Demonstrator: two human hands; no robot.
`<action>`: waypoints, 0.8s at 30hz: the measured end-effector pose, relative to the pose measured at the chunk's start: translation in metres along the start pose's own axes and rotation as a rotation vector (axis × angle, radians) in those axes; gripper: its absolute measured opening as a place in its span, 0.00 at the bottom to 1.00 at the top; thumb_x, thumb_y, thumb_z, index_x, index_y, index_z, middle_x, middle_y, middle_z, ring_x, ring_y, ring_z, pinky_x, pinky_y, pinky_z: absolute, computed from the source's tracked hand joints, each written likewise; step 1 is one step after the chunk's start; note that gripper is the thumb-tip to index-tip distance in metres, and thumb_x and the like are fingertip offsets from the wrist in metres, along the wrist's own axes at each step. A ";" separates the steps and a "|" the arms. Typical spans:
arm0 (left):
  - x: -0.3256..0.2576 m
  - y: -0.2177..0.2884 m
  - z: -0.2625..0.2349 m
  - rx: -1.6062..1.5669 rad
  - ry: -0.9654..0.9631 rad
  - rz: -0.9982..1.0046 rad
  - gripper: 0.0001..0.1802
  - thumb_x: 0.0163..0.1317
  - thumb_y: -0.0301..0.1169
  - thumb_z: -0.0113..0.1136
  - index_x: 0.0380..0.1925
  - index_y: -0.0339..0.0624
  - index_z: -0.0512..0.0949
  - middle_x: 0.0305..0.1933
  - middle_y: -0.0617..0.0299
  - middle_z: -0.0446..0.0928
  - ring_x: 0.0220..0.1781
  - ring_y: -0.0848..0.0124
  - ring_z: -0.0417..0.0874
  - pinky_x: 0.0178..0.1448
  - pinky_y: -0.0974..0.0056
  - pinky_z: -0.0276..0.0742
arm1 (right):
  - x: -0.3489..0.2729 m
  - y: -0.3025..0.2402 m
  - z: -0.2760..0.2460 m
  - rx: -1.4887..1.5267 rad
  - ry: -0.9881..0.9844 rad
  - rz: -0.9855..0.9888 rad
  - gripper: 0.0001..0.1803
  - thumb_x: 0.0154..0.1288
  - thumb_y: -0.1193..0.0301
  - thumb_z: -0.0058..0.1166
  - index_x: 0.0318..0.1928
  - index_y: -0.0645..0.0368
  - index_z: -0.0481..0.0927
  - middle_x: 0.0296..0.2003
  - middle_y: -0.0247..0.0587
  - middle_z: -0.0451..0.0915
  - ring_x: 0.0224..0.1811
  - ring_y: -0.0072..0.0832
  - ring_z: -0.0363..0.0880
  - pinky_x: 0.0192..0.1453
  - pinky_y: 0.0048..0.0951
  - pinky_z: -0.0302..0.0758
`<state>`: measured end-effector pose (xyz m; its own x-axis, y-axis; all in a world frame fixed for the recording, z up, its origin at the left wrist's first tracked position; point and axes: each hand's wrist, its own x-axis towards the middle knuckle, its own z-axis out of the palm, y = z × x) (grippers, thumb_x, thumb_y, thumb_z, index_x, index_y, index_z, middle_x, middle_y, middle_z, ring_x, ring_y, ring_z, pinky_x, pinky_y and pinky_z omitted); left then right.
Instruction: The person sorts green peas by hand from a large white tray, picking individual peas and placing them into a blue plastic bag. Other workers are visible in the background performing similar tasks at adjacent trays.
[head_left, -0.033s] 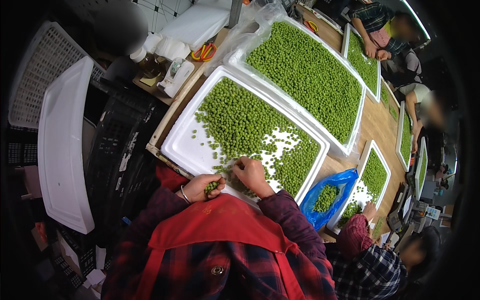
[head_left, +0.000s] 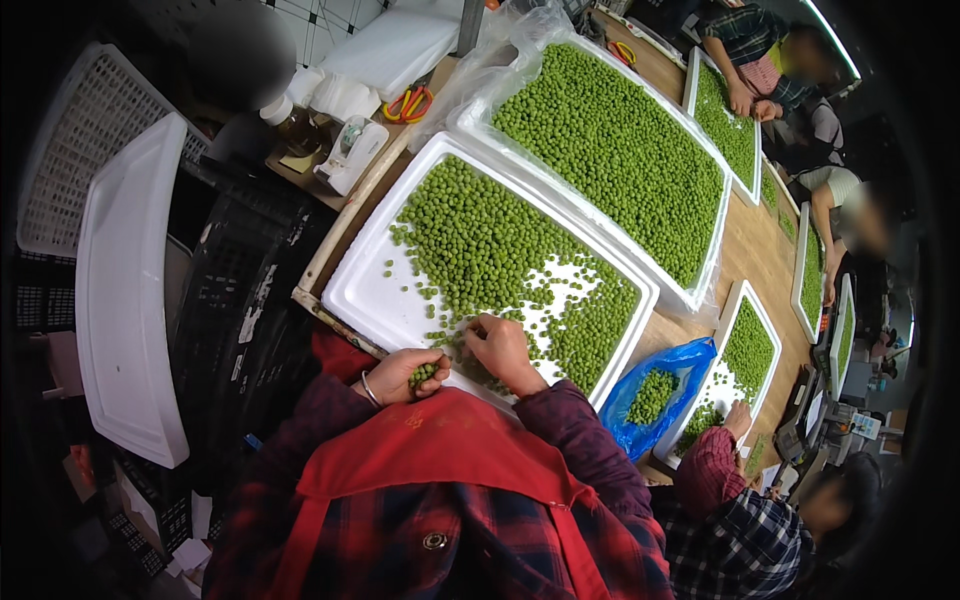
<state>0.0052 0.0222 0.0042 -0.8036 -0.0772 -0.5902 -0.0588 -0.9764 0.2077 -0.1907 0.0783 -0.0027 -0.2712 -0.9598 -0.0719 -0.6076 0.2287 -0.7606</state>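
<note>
A white foam tray [head_left: 375, 265] lies in front of me, with loose green peas [head_left: 480, 225] heaped toward its far side and more spread to the right. At the tray's near edge, my left hand [head_left: 398, 376] is cupped closed around a small handful of peas [head_left: 422, 374]. Just to its right, my right hand [head_left: 503, 350] is low over the tray, thumb and fingertips drawn together among scattered peas. Whatever the right fingertips may pinch is too small to make out.
Beyond the tray stands a larger plastic-lined box [head_left: 690, 290] full of peas. A blue plastic bag [head_left: 625, 400] with peas sits to the right, beside a co-worker's tray [head_left: 735, 312]. Scissors [head_left: 407, 104] lie at the far left. Black crates [head_left: 235, 290] and a foam lid [head_left: 125, 290] stand left.
</note>
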 end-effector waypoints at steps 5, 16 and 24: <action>-0.001 0.000 -0.001 -0.008 -0.005 0.004 0.14 0.68 0.37 0.44 0.34 0.37 0.73 0.27 0.60 0.72 0.19 0.75 0.67 0.21 0.73 0.63 | 0.004 -0.008 0.009 -0.174 0.003 -0.074 0.09 0.51 0.66 0.56 0.24 0.60 0.78 0.19 0.49 0.78 0.22 0.46 0.77 0.27 0.42 0.74; 0.001 0.000 -0.003 0.024 0.002 -0.001 0.14 0.68 0.38 0.44 0.35 0.39 0.73 0.28 0.63 0.72 0.21 0.76 0.68 0.22 0.74 0.62 | 0.005 -0.013 0.020 -0.307 -0.016 -0.114 0.10 0.51 0.65 0.56 0.25 0.60 0.77 0.20 0.48 0.78 0.22 0.45 0.77 0.26 0.42 0.73; 0.008 -0.008 -0.013 0.046 0.036 0.019 0.15 0.69 0.38 0.40 0.38 0.40 0.73 0.31 0.64 0.75 0.25 0.76 0.73 0.23 0.75 0.62 | -0.020 -0.048 -0.023 0.510 -0.416 0.021 0.09 0.57 0.69 0.56 0.35 0.63 0.81 0.25 0.49 0.81 0.26 0.36 0.81 0.32 0.29 0.76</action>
<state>0.0072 0.0271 -0.0127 -0.7830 -0.1041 -0.6133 -0.0711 -0.9644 0.2545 -0.1731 0.0902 0.0496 0.0942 -0.9622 -0.2556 -0.1479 0.2403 -0.9594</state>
